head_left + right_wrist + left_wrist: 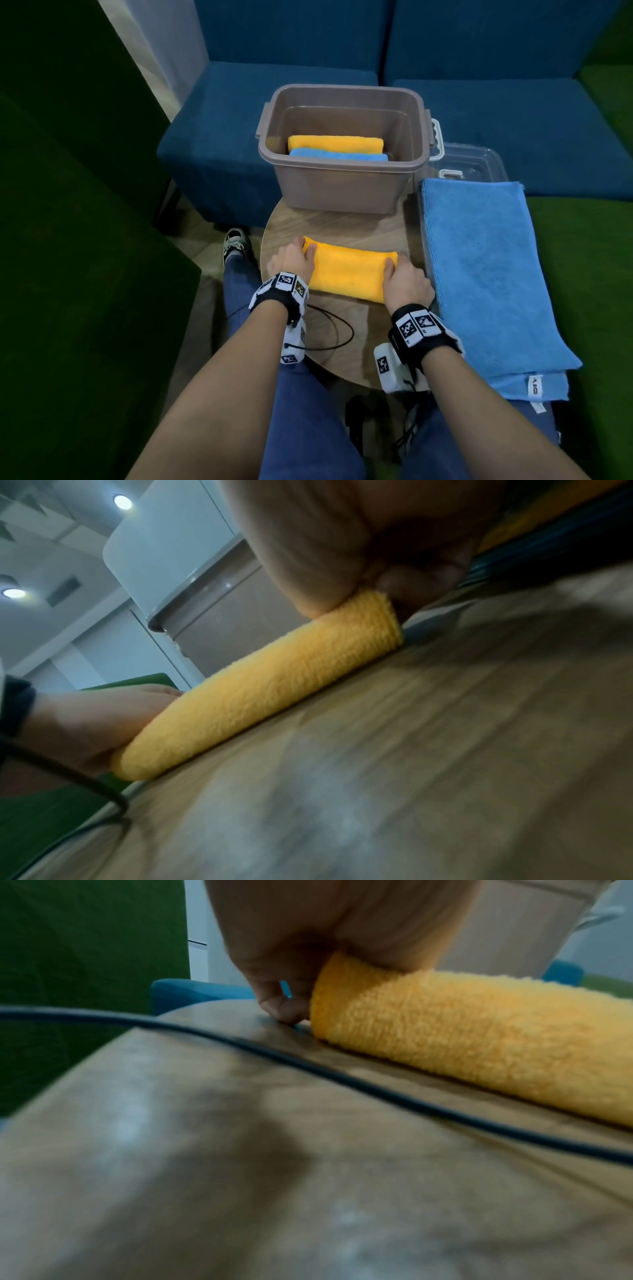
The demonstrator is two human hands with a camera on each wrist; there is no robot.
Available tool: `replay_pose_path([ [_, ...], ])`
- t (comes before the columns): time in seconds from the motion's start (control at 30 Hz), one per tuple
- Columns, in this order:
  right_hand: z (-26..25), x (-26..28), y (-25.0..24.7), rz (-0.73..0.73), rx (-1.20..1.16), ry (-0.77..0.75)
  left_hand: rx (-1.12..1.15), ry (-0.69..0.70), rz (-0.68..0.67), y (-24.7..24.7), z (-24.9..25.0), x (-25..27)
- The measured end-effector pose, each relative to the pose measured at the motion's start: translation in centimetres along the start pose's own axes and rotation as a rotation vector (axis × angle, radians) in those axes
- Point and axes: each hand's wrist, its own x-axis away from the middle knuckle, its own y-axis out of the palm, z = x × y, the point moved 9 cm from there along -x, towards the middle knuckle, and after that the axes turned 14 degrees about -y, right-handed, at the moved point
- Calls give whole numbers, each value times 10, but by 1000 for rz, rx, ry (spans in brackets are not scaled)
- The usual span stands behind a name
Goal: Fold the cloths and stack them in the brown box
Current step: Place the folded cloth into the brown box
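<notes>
A folded yellow cloth [349, 270] lies on the round wooden table [342, 222], in front of the brown box [342, 185]. My left hand [297, 258] grips its left end [342, 1001], thumb on top and fingers curled beside and under it. At the other end [369, 620] my right hand [404, 277] holds the cloth the same way. Inside the box lie a folded yellow cloth [335, 144] and a folded blue cloth [339, 156] in front of it. A stack of blue cloths [486, 274] rests flat to the right.
A clear plastic lid [472, 164] lies behind the blue stack. A black cable [335, 329] loops over the table's near part. Blue sofa seats [239, 130] stand behind the table, green upholstery [68, 274] on the left and right. My knees sit under the table edge.
</notes>
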Motion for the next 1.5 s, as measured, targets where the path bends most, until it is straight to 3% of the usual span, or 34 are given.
replay_pose_path([
  [0.27,-15,-6,-12,-21,105,5,32,-56,-48,4,-2,-9],
  [0.3,-29,-8,-18,22,158,-64,15,-57,-52,5,-1,-9],
  [0.37,-77,-12,-24,132,194,-360,7,-58,-61,7,-1,-10],
  [0.43,-127,-7,-5,20,140,-674,27,-57,-64,8,-1,-14],
  [0.47,-139,-4,13,-116,115,-740,42,-58,-66,8,-2,-16],
  [0.53,-132,2,47,-348,90,-728,74,-55,-85,7,-3,-18],
  [0.57,-122,5,53,-364,98,-726,86,-51,-94,7,-3,-19],
  [0.67,-85,8,53,-284,177,-727,96,-41,-91,7,-4,-17],
  [0.8,-38,3,37,-227,158,-563,99,-79,-75,5,-5,-15],
  [0.97,-28,2,34,-238,145,-479,67,-171,1,-5,-7,-6],
  [1.03,-29,2,36,-244,142,-472,-66,-214,74,-16,-4,2],
  [1.1,-29,2,36,-243,133,-474,-205,-117,249,-30,19,13],
  [1.17,-29,1,36,-247,131,-469,-250,180,356,-29,64,34],
  [1.23,-28,1,37,-262,135,-455,-293,519,164,7,98,60],
  [1.27,-28,1,37,-263,134,-452,-307,582,10,27,99,66],
  [1.33,-28,0,37,-249,124,-462,-318,539,-188,48,81,63],
  [1.5,-28,0,38,-242,102,-481,-486,427,-109,35,16,35],
])
